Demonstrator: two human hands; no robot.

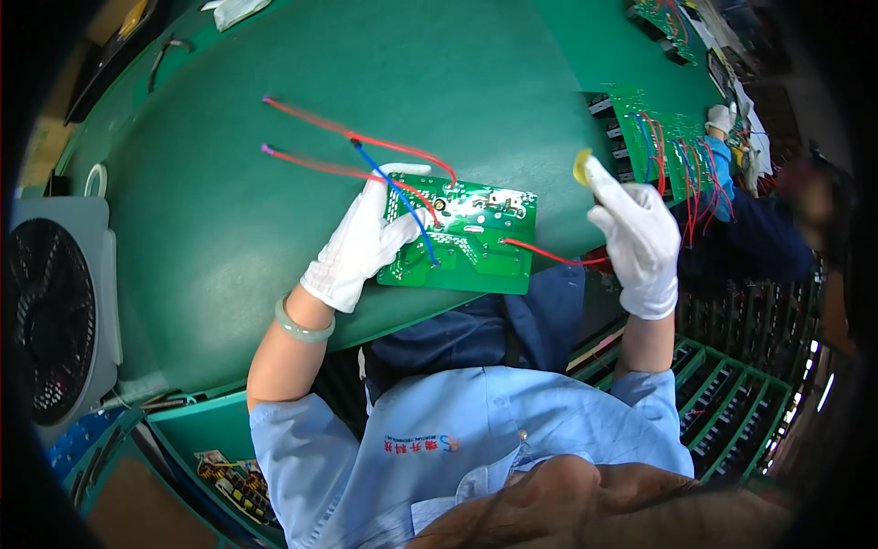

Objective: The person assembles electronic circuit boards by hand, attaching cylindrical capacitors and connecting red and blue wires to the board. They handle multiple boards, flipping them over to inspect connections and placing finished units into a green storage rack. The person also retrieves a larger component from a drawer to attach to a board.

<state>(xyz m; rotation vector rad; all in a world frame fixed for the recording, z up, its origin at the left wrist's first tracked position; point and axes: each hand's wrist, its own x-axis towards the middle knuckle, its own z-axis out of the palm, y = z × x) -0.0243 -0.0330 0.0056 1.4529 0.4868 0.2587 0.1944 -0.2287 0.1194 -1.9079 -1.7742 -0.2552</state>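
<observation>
Left hand [358, 245] grasping green circuit board [474, 258], right hand [640, 240] pinching yellow piece [582, 168], green bin [186, 426] holding yellow-black components [240, 490]

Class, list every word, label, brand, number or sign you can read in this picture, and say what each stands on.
Light blue shirt: a red line of characters beside a small emblem; not copied out here.
Green circuit board at the left hand: white printed marks, too small to read.
Wired boards at the upper right: any print is too small.
Yellow piece in the right hand: no readable text.
</observation>
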